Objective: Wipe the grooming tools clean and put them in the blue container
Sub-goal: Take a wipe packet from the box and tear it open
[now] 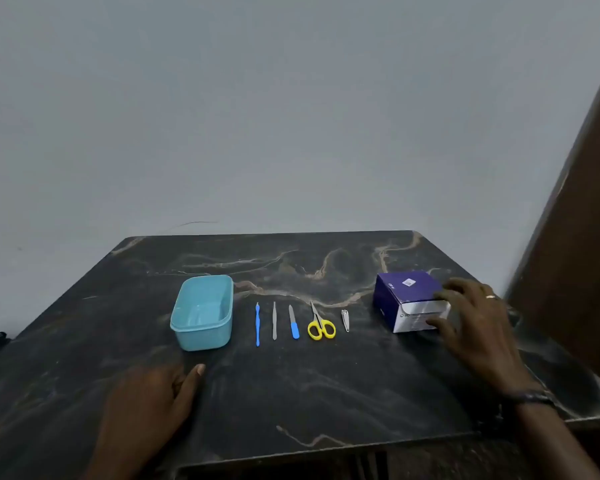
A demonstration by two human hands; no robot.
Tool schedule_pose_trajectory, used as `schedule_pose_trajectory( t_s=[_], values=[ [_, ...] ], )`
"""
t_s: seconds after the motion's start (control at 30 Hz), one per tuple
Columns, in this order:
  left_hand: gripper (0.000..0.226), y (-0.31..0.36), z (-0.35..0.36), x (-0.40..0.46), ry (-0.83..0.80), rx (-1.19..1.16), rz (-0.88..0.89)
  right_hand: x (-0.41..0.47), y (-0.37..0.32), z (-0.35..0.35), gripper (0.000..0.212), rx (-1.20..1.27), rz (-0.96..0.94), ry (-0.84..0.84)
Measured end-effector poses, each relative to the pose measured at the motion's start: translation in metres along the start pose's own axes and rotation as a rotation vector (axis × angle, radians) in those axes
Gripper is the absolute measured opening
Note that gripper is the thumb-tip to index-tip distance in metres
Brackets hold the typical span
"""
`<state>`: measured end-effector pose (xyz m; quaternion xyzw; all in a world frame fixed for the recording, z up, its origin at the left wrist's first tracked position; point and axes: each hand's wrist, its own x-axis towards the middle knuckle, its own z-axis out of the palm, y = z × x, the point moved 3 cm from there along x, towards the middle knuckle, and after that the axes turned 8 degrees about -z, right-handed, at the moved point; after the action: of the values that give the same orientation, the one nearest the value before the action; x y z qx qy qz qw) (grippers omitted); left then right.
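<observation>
1. Lying in a row across the middle of the dark marbled counter [291,393] are five grooming tools, none of them touching its neighbour.
2. Sitting at the left end of that row is the blue container [201,311], open at the top and showing nothing inside.
3. Running from left to right beside it are a thin blue-handled cuticle tool [257,324], a plain metal tweezer-like tool [274,321], a nail file with a blue handle [293,322], yellow-handled scissors [320,323] with the blades closed and pointing away, and a small metal nail clipper [345,320].
4. Standing well to the right of the clipper is a purple and white box [409,299], probably tissues or wipes, though motion blur is hiding its print.
5. The right hand [471,317] is reaching to the box, its fingers [445,292] curling over the near right corner and the thumb pressing the white front face, so it is gripping the box.
6. A ring is showing on one finger and a dark band on the right wrist.
7. The left hand [149,403] is resting on the counter in front of the container, fingers relaxed, thumb pointing out, holding nothing.
</observation>
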<state>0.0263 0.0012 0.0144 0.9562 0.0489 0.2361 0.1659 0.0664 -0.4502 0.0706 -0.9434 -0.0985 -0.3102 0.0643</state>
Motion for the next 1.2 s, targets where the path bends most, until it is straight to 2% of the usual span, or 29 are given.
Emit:
schedule_pose_trajectory(
  t_s=[0.1, 0.23, 0.43, 0.57, 0.83, 0.9, 1.03, 1.07, 1.13, 1.2],
  values=[
    [0.057, -0.001, -0.003, 0.001, 0.000, -0.021, -0.019, 0.012, 0.001, 0.004, 0.055, -0.027, -0.043, -0.048],
    [0.058, 0.001, -0.004, -0.001, -0.035, -0.056, -0.044, 0.024, -0.001, 0.012, 0.057, -0.087, -0.100, -0.094],
    [0.057, -0.004, 0.000, 0.001, -0.046, -0.058, -0.065, 0.024, 0.001, 0.019, 0.045, -0.194, -0.149, -0.179],
    [0.056, -0.005, 0.000, 0.001, -0.046, -0.063, -0.060, 0.022, 0.002, 0.017, 0.043, -0.213, -0.202, -0.145],
    [0.056, -0.004, -0.001, 0.000, -0.038, -0.083, -0.077, 0.038, 0.003, -0.003, 0.044, -0.267, -0.284, 0.046],
    [0.056, -0.003, -0.001, 0.000, -0.041, -0.084, -0.080, 0.051, 0.003, -0.008, 0.041, -0.269, -0.255, 0.101],
    [0.055, -0.002, -0.003, 0.001, -0.035, -0.081, -0.056, 0.075, -0.004, -0.011, 0.013, -0.170, -0.080, 0.270],
    [0.055, -0.001, -0.003, 0.001, -0.039, -0.083, -0.055, 0.081, -0.005, -0.009, 0.008, -0.129, -0.027, 0.268],
    [0.056, 0.000, -0.004, 0.001, -0.039, -0.097, -0.077, 0.093, -0.005, -0.002, 0.011, -0.062, 0.067, 0.162],
    [0.056, -0.001, -0.004, 0.002, -0.047, -0.098, -0.108, 0.101, -0.005, 0.007, 0.013, -0.071, 0.077, -0.005]
  ],
)
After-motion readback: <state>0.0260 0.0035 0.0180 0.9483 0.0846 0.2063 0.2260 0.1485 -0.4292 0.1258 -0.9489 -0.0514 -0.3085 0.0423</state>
